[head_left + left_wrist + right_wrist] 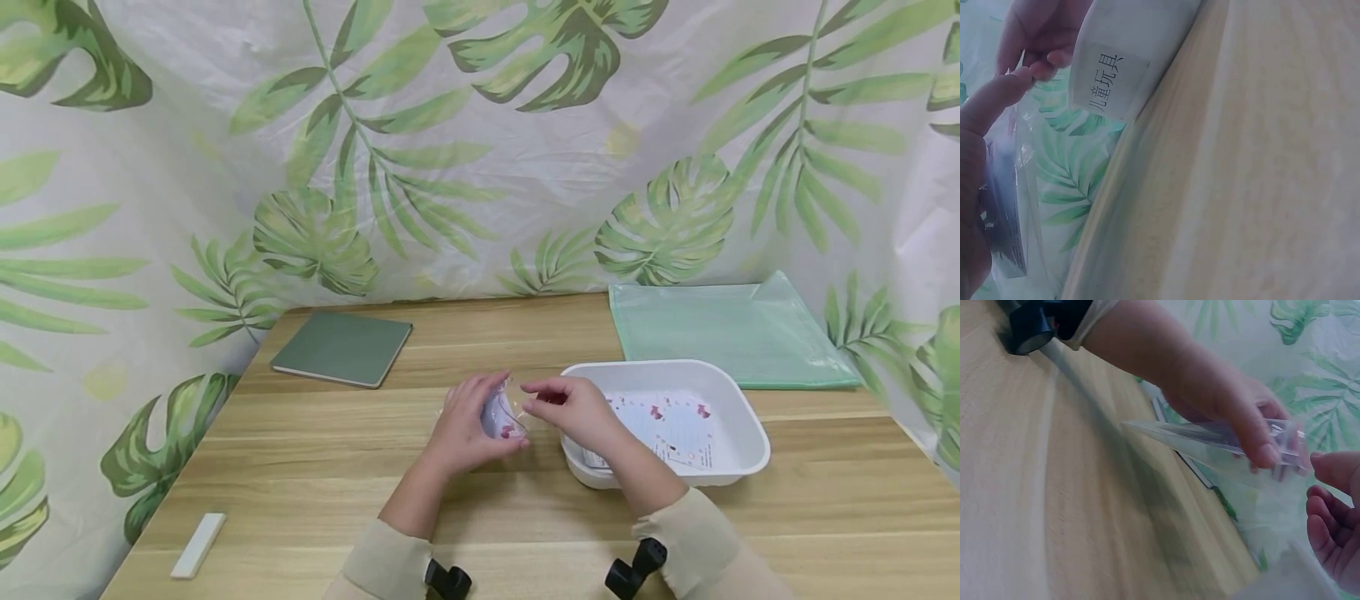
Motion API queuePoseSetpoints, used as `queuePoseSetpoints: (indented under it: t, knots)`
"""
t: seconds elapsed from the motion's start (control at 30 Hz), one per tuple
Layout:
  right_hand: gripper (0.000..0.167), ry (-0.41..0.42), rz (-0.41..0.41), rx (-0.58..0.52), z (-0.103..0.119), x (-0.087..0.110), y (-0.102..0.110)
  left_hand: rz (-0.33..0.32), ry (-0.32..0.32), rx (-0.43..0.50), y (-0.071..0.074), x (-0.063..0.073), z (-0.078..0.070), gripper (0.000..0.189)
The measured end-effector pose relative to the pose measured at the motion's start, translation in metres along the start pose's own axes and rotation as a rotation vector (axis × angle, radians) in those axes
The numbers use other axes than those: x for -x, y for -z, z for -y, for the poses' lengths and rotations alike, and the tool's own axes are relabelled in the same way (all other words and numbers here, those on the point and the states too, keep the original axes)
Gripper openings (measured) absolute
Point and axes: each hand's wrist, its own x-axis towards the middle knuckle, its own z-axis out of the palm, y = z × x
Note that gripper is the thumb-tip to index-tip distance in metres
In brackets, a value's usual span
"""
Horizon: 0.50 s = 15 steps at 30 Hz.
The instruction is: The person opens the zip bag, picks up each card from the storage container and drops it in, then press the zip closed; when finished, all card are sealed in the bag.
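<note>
A clear plastic bag [498, 414] with lilac printed paper inside stands between the two hands, above the table. My left hand [467, 423] grips it from the left, thumb low at the front and fingers at the back. At the bag's right edge my right hand [576, 410] pinches the clear film between thumb and forefinger. In the right wrist view the bag [1210, 440] tapers to a thin end, and its film reaches the right thumb. The right forearm passes over a white plastic basin [746, 437], where a printed, lined paper pack [675, 425] lies.
Behind the basin lies a pale green mesh pouch [697, 325]. A dark green notebook [341, 346] is at the back left of the wooden table [315, 483]. Near the left front edge sits a small white bar [198, 546]. A label [1110, 78] marks the basin's side.
</note>
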Motion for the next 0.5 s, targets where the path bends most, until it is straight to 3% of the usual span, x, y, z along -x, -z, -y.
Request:
queuePoseSetpoints:
  t: [0.17, 0.5]
  knots:
    - [0.034, -0.026, -0.049, 0.034, -0.010, 0.006, 0.034, -0.018, 0.019, 0.012, -0.002, 0.001, 0.005, 0.089]
    - [0.045, -0.249, -0.036, 0.169, -0.049, 0.024, 0.105, -0.041, 0.053, 0.035, -0.002, 0.005, 0.009, 0.089]
